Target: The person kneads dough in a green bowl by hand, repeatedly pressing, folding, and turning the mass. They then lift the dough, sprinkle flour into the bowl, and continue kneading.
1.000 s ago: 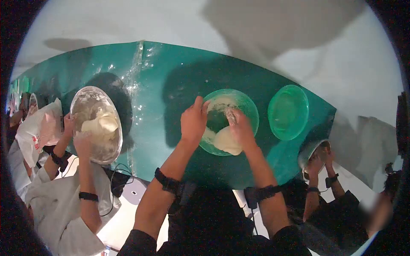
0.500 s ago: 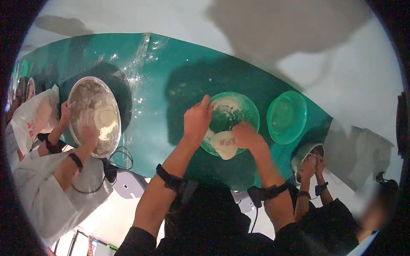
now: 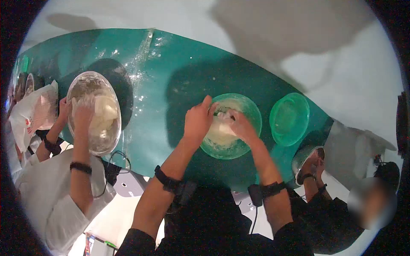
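A translucent green bowl stands on the table in front of me, with pale dough and loose flour inside. My left hand is closed on the bowl's left rim, its thumb pointing up along the edge. Inside the bowl, my right hand has its fingers curled over the far side of the dough. Part of the dough is hidden under that hand.
Another green bowl is to the right on the green table. At the left, a co-worker's hand works dough in a metal bowl. A second co-worker's hands are in a metal bowl at the right. Flour is scattered on the table.
My right hand has moved away from me across the bowl. The dough, which hung over the near rim, now lies inside. My left hand stays on the rim.
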Motion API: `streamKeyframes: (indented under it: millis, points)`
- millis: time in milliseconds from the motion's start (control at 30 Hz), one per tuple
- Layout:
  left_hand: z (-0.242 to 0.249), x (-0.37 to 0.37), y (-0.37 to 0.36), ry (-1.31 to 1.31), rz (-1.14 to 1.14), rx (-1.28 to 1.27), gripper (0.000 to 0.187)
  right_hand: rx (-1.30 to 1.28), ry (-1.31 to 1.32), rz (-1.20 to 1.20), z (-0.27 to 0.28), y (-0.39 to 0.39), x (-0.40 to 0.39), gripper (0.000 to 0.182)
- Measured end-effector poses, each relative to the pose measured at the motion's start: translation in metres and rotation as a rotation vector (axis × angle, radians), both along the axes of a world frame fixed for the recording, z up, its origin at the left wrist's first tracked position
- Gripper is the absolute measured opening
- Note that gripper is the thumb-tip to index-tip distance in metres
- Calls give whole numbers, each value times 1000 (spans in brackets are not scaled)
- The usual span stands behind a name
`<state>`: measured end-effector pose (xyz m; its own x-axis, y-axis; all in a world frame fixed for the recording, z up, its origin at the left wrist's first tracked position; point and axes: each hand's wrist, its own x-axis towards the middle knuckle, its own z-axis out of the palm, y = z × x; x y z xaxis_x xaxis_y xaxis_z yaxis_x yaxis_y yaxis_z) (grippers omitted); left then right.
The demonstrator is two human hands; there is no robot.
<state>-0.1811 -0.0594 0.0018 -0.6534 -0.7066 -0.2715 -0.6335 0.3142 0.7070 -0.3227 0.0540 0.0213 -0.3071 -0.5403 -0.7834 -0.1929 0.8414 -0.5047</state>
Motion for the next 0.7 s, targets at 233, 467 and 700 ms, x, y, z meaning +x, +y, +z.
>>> streamKeyframes:
  millis: [233, 467, 700]
  points:
    - [1, 1, 0, 35, 42, 7, 23, -270, 184, -330, -42, 19, 46, 39]
    - [-3, 3, -3, 142, 192, 134, 29, -422, 688, -377, -44, -9, 122, 28]
    - [-10, 9, -9, 242, 239, 397, 30, -388, 693, -315, -54, -24, 106, 25]
